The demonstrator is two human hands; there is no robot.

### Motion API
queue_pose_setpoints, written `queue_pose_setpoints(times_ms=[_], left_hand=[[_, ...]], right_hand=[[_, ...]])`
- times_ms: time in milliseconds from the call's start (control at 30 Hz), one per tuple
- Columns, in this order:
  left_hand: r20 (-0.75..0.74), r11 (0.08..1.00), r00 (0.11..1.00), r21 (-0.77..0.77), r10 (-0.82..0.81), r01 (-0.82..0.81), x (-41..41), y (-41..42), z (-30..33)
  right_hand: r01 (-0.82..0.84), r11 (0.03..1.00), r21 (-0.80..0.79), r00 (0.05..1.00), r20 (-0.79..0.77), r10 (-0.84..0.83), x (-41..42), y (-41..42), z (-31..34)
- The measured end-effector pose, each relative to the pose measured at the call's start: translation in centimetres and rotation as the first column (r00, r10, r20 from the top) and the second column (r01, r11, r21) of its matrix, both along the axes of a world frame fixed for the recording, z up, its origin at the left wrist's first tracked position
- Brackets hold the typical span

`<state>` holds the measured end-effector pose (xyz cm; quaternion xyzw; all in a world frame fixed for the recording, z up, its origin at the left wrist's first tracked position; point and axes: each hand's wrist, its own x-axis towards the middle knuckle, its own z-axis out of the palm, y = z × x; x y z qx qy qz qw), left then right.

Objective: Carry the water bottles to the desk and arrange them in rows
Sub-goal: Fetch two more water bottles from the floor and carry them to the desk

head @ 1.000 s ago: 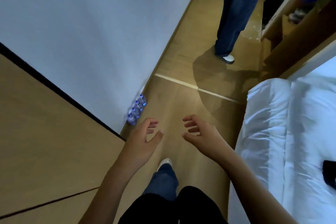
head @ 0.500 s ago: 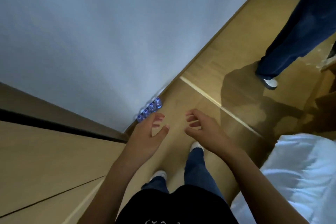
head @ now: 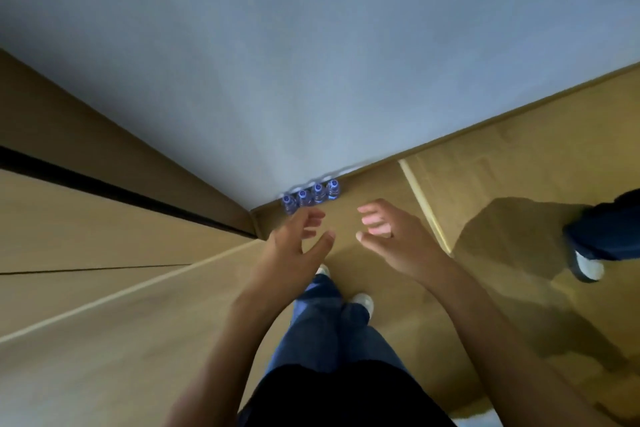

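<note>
Head view: I look down at the floor [head: 398, 184] where it meets the wall [head: 311, 62], and I take the row of water bottles [head: 310, 196] as my landmark.
Water bottles: four small clear bottles with blue caps and blue labels stand upright on the floor, side by side in one row, tight against the foot of the wall, in the corner where a wooden panel [head: 104, 218] meets that wall.
Left hand [head: 294, 246]: it holds nothing; fingers are loosely spread and slightly bent, thumb out to the side. In the picture its fingertips lie just below the left end of the row, but I cannot tell whether they touch a bottle; the hand looks raised above the floor.
Right hand [head: 391, 236]: also loose and holding nothing, fingers relaxed and a little curled, palm turned toward the left hand. It lies to the right of the row and below it, apart from the bottles.
My legs: blue jeans [head: 325, 329] and light shoes [head: 362, 300] stand on the floor below the row, between my two forearms.
Other person: a dark trouser leg [head: 606, 236] and a white shoe [head: 587, 267] stand far to the right of the row, beside a dark shadow on the floor.
Floor strip: a pale strip [head: 424, 206] crosses the boards to the right of the row.
</note>
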<state>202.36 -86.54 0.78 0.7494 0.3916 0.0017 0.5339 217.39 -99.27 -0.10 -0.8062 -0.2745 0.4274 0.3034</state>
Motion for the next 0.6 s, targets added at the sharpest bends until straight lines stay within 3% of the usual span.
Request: queue_pose_setpoints(times_ms=[433,600], left_hand=[[-0.096,0.998,0.994,0.021,0.056,-0.055,2.5,3.7,-5.2],[-0.112,0.990,0.984,0.009,0.138,-0.138,4.6,3.2,-8.2]], right_hand=[[-0.054,0.998,-0.026,0.998,-0.014,0.054,4.8,3.4,-3.7],[-0.145,0.988,-0.058,0.989,-0.014,0.145,7.7,3.3,-5.6]])
